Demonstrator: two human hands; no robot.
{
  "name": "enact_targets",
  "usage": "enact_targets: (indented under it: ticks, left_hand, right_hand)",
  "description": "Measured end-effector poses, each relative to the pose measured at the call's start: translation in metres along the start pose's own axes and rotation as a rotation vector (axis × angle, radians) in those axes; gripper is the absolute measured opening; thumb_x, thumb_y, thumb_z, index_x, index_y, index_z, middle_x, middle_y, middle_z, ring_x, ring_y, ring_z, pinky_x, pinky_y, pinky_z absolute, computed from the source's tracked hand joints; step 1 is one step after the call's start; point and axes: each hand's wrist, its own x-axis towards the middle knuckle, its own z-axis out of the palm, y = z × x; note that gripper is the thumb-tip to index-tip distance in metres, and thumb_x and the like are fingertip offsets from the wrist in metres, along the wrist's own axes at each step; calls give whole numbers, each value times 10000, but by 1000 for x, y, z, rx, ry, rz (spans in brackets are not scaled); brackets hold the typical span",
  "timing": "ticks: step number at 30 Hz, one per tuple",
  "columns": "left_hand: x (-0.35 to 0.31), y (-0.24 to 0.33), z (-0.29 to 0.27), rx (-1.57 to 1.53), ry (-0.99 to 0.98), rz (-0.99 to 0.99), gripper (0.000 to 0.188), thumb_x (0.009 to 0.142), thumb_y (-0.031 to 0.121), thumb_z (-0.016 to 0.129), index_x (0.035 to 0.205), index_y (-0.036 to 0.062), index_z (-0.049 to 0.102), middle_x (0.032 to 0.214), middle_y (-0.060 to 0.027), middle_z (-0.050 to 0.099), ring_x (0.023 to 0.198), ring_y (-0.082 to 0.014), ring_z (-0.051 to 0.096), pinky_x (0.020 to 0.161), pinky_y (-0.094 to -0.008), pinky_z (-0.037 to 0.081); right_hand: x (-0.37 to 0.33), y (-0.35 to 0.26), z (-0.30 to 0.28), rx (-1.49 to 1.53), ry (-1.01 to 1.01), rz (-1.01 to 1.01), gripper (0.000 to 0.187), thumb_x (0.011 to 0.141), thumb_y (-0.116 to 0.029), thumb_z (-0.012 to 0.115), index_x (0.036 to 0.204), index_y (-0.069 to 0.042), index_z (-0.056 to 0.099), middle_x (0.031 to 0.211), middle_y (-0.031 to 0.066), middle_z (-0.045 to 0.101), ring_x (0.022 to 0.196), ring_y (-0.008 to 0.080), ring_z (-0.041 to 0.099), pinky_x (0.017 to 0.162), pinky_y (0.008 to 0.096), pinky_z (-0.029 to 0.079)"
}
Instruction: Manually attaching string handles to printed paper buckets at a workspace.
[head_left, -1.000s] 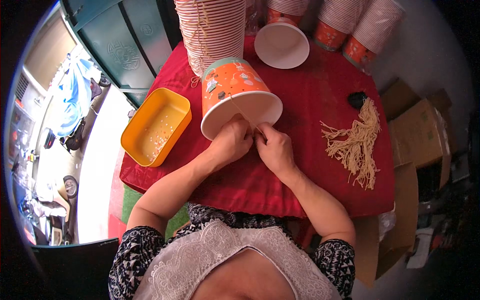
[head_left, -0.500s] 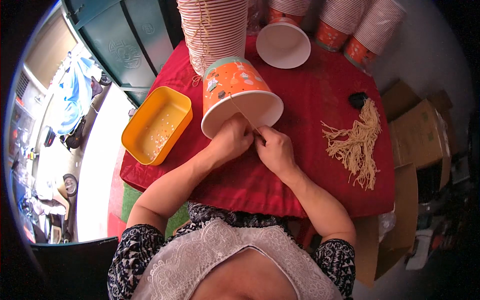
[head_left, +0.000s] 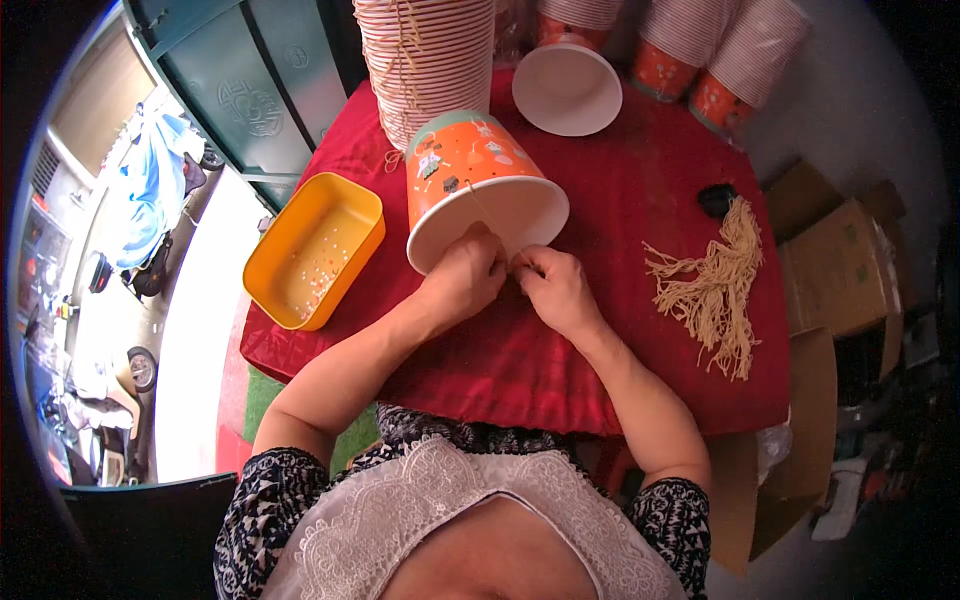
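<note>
An orange paper bucket (head_left: 470, 160) with small printed pictures and a green base lies tipped on the table, its white mouth turned toward me. A thin beige string (head_left: 481, 204) comes from near its upper rim and runs down across the mouth to my fingers. My left hand (head_left: 466, 268) is closed at the lower rim, its curled fingers partly inside the mouth and around the string. Just right of it, my right hand (head_left: 556, 288) pinches at the string with thumb and forefinger. The exact grip of the fingertips is too small to make out.
The table has a red cloth (head_left: 620, 350). A yellow tray (head_left: 262, 275) with small pale beads stands left, a bundle of beige strings (head_left: 715, 285) lies right. Behind are a tall stack of buckets (head_left: 430, 70), a white-mouthed bucket (head_left: 567, 90) and more stacks. Cardboard boxes (head_left: 835, 265) stand at right.
My right hand has shifted slightly up and right, with its fingers opened out a little. The bucket has turned slightly, and less of the string shows. My left hand stays nearly in place.
</note>
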Motion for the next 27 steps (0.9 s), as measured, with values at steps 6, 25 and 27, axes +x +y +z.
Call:
enact_targets:
  ticks: [6, 25, 27]
  left_hand:
    - [1, 5, -3, -51, -79, -81, 126, 774, 59, 598, 847, -42, 613, 887, -258, 599, 846, -411, 589, 755, -455, 470]
    - [2, 6, -3, -15, -10, -25, 124, 732, 28, 574, 769, -77, 629, 832, -288, 611, 824, -430, 615, 723, -465, 494]
    - [-1, 4, -4, 20, -12, -26, 140, 753, 42, 583, 832, -70, 615, 870, -284, 598, 840, -434, 603, 744, -467, 485]
  right_hand:
    - [1, 2, -2, 76, 19, 3, 168, 824, -89, 566, 919, 18, 652, 835, 221, 656, 790, 354, 669, 693, 399, 508]
    - [-3, 2, 5, -64, 144, -71, 113, 826, -72, 630, 880, 26, 649, 749, 155, 670, 692, 208, 664, 633, 331, 508]
    - [-4, -1, 6, -79, 172, -91, 114, 826, -77, 633, 878, 23, 649, 762, 174, 667, 703, 241, 677, 637, 344, 513]
